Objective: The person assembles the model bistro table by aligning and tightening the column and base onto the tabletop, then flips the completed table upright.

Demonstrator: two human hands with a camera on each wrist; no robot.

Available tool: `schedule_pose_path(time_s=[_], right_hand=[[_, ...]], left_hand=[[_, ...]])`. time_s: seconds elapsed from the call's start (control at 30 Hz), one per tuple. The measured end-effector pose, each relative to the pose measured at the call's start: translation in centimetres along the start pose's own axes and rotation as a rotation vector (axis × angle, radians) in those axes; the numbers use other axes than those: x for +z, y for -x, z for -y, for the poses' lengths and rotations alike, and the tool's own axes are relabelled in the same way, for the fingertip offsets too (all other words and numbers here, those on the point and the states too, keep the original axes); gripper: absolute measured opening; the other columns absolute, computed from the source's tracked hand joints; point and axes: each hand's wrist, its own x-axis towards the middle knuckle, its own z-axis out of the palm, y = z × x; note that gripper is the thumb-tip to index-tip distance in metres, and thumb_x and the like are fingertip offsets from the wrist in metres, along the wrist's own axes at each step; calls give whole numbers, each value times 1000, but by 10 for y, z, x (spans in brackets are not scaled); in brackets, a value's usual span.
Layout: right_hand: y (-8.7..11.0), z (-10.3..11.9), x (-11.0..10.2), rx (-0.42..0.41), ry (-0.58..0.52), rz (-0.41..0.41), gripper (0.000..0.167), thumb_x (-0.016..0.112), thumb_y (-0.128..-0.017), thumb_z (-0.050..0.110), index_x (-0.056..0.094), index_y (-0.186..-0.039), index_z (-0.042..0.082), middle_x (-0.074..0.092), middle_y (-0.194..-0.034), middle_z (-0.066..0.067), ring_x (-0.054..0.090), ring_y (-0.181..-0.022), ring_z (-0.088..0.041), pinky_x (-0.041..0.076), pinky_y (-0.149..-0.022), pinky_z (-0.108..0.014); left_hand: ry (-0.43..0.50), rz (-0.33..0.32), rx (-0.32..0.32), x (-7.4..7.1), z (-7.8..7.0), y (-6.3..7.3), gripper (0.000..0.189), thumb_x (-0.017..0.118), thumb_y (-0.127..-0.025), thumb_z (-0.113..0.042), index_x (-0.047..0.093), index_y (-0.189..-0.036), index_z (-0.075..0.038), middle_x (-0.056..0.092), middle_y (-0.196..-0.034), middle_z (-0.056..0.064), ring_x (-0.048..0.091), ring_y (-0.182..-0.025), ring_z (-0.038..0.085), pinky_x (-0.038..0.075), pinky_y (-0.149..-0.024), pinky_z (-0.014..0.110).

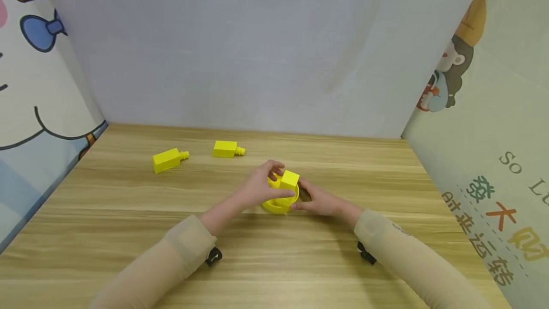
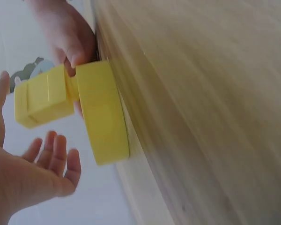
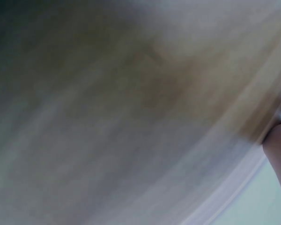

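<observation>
A round yellow holder (image 1: 276,209) rests on the table, its side wall (image 2: 103,117) plain in the left wrist view. Yellow bottle-shaped blocks (image 1: 290,179) stand in it, neck down, wide end up. My left hand (image 1: 261,187) is around these blocks, thumb and fingers spread; the left wrist view shows a gap between the fingers (image 2: 58,152) and the block (image 2: 44,96). From the right side, my right hand (image 1: 319,199) holds the holder, thumb and fingers bent about its rim. Only a blurred sliver of the right hand (image 3: 278,150) appears in the right wrist view.
Two more yellow bottle-shaped blocks lie on their sides toward the back: one at the left (image 1: 167,160), another (image 1: 226,149) nearer the middle. The wooden table (image 1: 128,213) ends at a pale back wall (image 1: 240,51), with printed side panels (image 1: 484,123).
</observation>
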Motion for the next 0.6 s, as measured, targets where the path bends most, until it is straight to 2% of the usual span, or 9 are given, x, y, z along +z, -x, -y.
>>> schedule_pose_path(time_s=[0.13, 0.23, 0.3, 0.4, 0.6], right_hand=[[1, -1, 0, 1, 6, 3, 64, 66, -89, 31, 32, -142, 18, 39, -144, -4, 35, -132, -21, 23, -113, -47], [0, -2, 0, -5, 4, 3, 63, 66, -89, 29, 32, -141, 18, 39, -144, -5, 35, -133, -21, 23, -113, -47], [0, -2, 0, -3, -3, 2, 64, 66, -89, 30, 32, -142, 18, 39, -144, -5, 34, -133, -21, 23, -113, -46], [0, -2, 0, 9, -8, 0, 70, 66, -89, 31, 27, -146, 18, 35, -147, -4, 32, -135, -20, 22, -114, -46], [1, 1, 0, 9, 14, -10, 78, 65, -89, 32, 19, -150, 16, 28, -153, -7, 26, -139, -23, 18, -115, -48]], left_hand=[[-8, -77, -13, 12, -4, -4, 67, 83, -69, -41, 50, -115, -5, 55, -102, 6, 52, -88, 20, 49, -75, 29], [2, -98, -12, 15, -4, -5, 57, 83, -70, -35, 49, -106, -6, 53, -94, 7, 51, -79, 19, 47, -66, 26], [0, -94, -4, 14, -2, -5, 52, 81, -73, -30, 50, -106, -6, 53, -95, 6, 51, -79, 18, 47, -66, 24], [-2, -54, 37, 9, -1, -3, 46, 78, -76, -25, 54, -110, -6, 57, -99, 5, 52, -84, 17, 48, -70, 24], [-14, 115, 206, -9, 9, -2, 38, 72, -82, -19, 60, -117, -8, 63, -108, 2, 54, -95, 18, 49, -81, 35]])
